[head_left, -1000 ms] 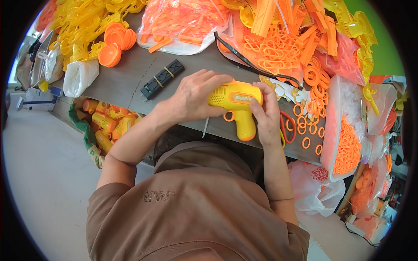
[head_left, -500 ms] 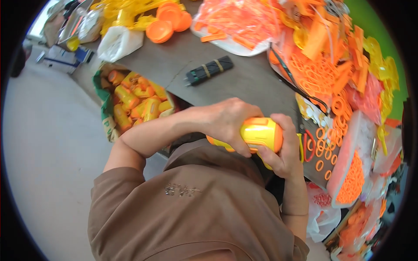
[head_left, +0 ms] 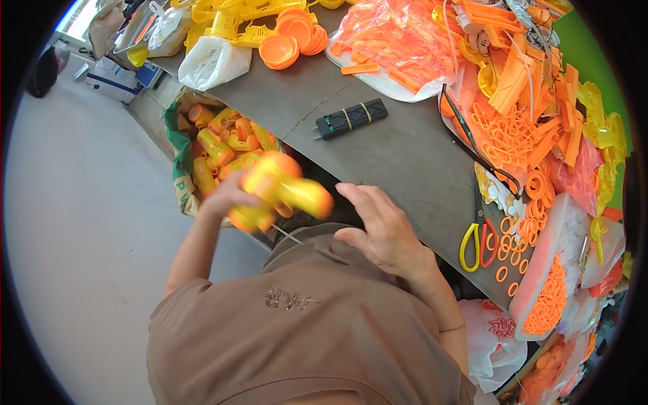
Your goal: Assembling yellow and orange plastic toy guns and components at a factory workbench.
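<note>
My left hand (head_left: 228,194) grips a yellow and orange plastic toy body (head_left: 282,187), blurred by motion, in front of the sack's near edge. Below the toy a thin metal rod (head_left: 287,234) sticks out; where it begins is hidden. My right hand (head_left: 386,229) is empty, its fingers stretched and apart, a little right of the toy and at the table's near edge. Behind the toy stands a green and tan sack (head_left: 181,155) holding several similar yellow and orange toy bodies (head_left: 214,146).
On the grey table (head_left: 307,158) lie a black banded block (head_left: 351,119), scissors (head_left: 470,248) with yellow and red handles, and orange rings (head_left: 501,273). Orange cups (head_left: 279,52), a bag of orange strips (head_left: 405,47) and a tub of small orange pieces (head_left: 548,297) surround them.
The toy, held between both hands before, has swung left toward the sack in my left hand. My right hand has let go and opened. The scissors now show fully.
</note>
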Demonstrator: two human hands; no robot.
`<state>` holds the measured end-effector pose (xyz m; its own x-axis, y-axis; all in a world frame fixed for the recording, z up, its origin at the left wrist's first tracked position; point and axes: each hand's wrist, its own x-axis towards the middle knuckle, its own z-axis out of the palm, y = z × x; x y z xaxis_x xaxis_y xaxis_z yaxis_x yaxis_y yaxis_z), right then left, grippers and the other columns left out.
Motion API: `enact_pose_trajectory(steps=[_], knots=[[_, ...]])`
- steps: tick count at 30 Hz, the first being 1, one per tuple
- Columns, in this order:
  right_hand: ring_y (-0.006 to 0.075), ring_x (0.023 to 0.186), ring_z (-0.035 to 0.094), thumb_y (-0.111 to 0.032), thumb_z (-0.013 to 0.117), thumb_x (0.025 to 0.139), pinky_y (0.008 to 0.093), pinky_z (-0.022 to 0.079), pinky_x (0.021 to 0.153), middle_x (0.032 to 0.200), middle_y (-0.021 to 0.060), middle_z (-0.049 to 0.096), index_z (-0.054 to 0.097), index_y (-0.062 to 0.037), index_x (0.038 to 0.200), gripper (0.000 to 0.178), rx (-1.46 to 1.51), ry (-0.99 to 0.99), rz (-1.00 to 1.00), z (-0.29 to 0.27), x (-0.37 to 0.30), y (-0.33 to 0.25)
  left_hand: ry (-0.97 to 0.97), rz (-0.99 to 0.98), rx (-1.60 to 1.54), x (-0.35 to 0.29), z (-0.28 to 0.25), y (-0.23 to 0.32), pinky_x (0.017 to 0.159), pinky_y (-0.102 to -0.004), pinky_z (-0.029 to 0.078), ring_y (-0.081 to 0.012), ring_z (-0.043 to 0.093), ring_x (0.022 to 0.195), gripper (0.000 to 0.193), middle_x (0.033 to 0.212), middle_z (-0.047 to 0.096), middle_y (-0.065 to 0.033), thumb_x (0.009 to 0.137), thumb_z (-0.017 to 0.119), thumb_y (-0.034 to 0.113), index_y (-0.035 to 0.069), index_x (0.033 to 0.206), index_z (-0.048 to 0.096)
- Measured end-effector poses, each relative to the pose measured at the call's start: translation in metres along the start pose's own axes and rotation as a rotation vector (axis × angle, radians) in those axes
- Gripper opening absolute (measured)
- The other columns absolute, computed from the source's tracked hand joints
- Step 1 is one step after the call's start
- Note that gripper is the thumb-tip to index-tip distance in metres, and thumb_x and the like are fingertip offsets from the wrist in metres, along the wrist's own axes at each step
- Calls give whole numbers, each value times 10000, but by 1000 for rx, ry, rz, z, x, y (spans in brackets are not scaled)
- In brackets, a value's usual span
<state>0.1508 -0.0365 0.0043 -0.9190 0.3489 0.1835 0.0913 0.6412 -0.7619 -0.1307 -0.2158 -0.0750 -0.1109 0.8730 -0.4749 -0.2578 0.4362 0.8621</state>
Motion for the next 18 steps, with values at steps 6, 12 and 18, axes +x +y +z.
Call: enact_pose_trajectory(steps=[6,12,18], knots=[[232,815,607,-32,682,782,314,516,721,958,144,584,528,-3,1159,408,186,-35,149,-11,-27,17,829,-9,-38,-10,-124,-49,645,-343,548,-222,644,789,456,959,627,-114,750,679,195,-2,1137,540],[213,780,608,-8,671,785,299,509,699,901,132,589,545,6,1129,366,156,4,146,-6,-26,19,901,-236,21,77,-80,-68,521,-402,569,-301,610,951,855,1180,530,-182,662,773,321,-9,1339,368],[216,740,605,-19,669,787,300,493,674,886,116,587,559,-3,1073,307,84,20,180,-12,-29,14,784,-260,208,101,-122,-65,680,-378,513,-241,605,923,741,1040,621,-144,687,772,285,-54,1272,470]])
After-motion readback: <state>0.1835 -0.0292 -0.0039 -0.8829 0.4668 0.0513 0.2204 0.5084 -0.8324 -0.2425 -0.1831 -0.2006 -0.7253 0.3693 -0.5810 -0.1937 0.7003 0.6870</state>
